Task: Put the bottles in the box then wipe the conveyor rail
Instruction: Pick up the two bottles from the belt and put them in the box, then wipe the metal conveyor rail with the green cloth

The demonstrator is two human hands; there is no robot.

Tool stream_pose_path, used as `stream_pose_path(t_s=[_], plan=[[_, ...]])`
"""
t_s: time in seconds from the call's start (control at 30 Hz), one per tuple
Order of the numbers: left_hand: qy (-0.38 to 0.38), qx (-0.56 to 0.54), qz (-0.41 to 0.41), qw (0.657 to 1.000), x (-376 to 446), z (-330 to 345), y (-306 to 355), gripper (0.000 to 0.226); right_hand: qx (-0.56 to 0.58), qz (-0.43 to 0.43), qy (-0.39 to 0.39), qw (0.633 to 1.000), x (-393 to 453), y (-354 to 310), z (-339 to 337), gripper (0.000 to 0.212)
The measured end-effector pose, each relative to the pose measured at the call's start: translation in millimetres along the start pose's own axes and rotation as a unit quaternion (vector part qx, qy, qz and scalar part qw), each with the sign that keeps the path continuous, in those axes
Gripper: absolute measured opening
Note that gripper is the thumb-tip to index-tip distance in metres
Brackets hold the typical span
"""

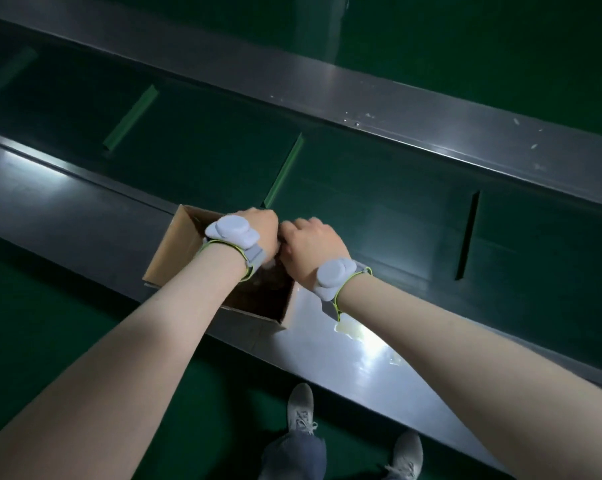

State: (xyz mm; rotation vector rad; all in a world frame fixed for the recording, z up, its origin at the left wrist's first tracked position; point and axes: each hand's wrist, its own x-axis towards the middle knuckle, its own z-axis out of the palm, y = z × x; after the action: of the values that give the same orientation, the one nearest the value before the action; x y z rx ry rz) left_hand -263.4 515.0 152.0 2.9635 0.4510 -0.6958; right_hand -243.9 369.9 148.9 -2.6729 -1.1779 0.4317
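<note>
An open cardboard box (pixel 169 256) stands on the near steel conveyor rail (pixel 67 206). Both of my hands are over its opening, knuckles up and touching each other. My left hand (pixel 254 228) and my right hand (pixel 310 249) have their fingers curled downward, out of sight. A pale, translucent bit of a bottle (pixel 271 264) shows between the wrists, just inside the box. The rest of the box's inside (pixel 261 301) is dark, and I cannot make out its contents. Each wrist wears a grey band.
The dark green belt (pixel 362 188) with raised cleats runs behind the box, with the far steel rail (pixel 431 123) beyond it. A pale crumpled scrap (pixel 351 331) lies on the near rail under my right wrist. My shoes (pixel 301 407) stand on the green floor below.
</note>
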Motion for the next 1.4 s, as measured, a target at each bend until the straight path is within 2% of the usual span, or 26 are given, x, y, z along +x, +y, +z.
stream_pose_path(t_s=[0.07,0.17,0.37,0.6,0.73,0.87,0.97,1.17,1.4], plan=[[0.063,-0.011,0.000,0.998,-8,-8,28,0.015,0.021,0.017,0.050,0.998,-19,19,-6,0.026],[0.140,-0.057,0.026,0.988,-24,-11,86,0.032,0.044,0.059,0.106,0.992,-56,63,-7,0.031],[0.162,-0.147,0.086,0.972,-49,26,215,0.053,0.082,0.138,0.116,0.980,-163,162,3,0.047],[0.119,-0.166,0.204,0.957,-73,108,436,0.051,0.087,0.264,0.122,0.953,-338,319,39,0.049],[0.088,-0.160,0.267,0.946,-83,150,540,0.050,0.098,0.327,0.132,0.930,-416,390,58,0.051],[0.061,-0.131,0.316,0.938,-90,188,643,0.053,0.114,0.398,0.150,0.898,-491,461,83,0.053],[0.013,-0.110,0.350,0.930,-94,223,712,0.061,0.122,0.453,0.152,0.870,-543,514,110,0.055],[-0.032,-0.066,0.406,0.911,-101,296,796,0.050,0.127,0.554,0.107,0.816,-620,596,174,0.065],[-0.011,-0.031,0.440,0.898,-84,357,826,0.044,0.072,0.579,0.013,0.812,-641,667,249,0.079]])
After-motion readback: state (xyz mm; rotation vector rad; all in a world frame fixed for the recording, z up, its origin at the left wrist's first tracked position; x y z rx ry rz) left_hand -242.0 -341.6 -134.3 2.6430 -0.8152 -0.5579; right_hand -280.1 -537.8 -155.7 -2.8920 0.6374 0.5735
